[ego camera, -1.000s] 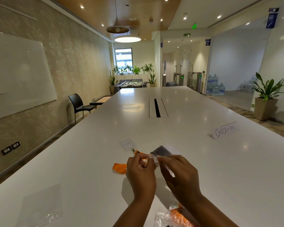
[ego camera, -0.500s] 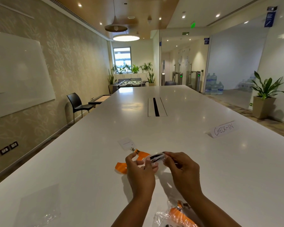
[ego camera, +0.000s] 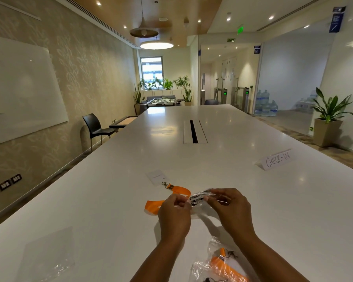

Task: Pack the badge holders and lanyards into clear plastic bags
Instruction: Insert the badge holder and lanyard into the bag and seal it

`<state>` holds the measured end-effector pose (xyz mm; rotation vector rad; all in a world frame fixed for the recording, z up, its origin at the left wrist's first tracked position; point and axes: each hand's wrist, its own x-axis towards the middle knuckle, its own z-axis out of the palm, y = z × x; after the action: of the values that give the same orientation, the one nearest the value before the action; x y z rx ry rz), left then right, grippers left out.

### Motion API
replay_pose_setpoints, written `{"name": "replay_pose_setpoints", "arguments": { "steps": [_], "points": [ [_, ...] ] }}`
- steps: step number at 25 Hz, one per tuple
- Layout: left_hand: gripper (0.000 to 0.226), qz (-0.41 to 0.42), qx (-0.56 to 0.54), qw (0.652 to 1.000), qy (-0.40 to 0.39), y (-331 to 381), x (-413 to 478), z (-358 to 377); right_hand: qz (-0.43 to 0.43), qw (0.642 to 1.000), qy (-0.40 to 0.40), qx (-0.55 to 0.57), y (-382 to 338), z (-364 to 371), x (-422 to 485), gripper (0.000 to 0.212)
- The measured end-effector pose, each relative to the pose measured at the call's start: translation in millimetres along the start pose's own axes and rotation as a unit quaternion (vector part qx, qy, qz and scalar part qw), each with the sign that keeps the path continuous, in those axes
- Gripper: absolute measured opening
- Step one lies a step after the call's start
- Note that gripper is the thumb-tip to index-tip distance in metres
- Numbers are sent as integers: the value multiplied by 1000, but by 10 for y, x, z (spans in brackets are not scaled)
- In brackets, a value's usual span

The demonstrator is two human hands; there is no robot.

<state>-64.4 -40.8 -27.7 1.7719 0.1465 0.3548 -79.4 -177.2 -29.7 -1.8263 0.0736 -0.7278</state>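
The left hand (ego camera: 174, 212) and right hand (ego camera: 230, 208) are closed on a crumpled clear plastic bag (ego camera: 201, 197), which is pinched between the fingertips just above the white table (ego camera: 110, 200). Its film is glossy and dark-streaked, and any contents cannot be made out. Just beyond, an orange lanyard (ego camera: 179, 190) is laid flat and partly hidden by the left hand, its clip touching a pale badge holder (ego camera: 156, 177). A packed bag (ego camera: 218, 267) is cut off by the bottom edge.

Only two hands and forearms of the person show, coming in from the bottom edge. The left hand (ego camera: 174, 215) and the right hand (ego camera: 231, 210) are bare, and so are both wrists. The left forearm (ego camera: 151, 263) and the right forearm (ego camera: 273, 259) are slim and bare right up to where the frame cuts them off. The backs of the hands face the camera, with the knuckles showing. The fingernails are too small to make out.
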Motion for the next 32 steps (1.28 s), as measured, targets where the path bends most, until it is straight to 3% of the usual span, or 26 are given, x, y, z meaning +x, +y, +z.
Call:
{"name": "replay_pose_setpoints", "arguments": {
  "steps": [8, 11, 15, 21, 32],
  "points": [
    [10, 7, -50, 998, 26, 49, -28, -19, 23, 999, 36, 11, 35, -43, 55, 12],
    [13, 87, 3, 996, 8, 29, 1, -77, -15, 999, 17, -41, 41, -39, 59, 12],
    [23, 150, 64, 985, -56, -2, 89, -178, -46, 994, -64, -72, 73, -78, 76, 19],
    [12, 276, 181, 943, -30, -38, 131, -240, -164, 966, -67, -191, 53, -112, 73, 19],
    [20, 281, 210, 936, 5, -4, 145, -313, -190, 957, -61, -211, -3, -136, 22, 49]
  ]
}}
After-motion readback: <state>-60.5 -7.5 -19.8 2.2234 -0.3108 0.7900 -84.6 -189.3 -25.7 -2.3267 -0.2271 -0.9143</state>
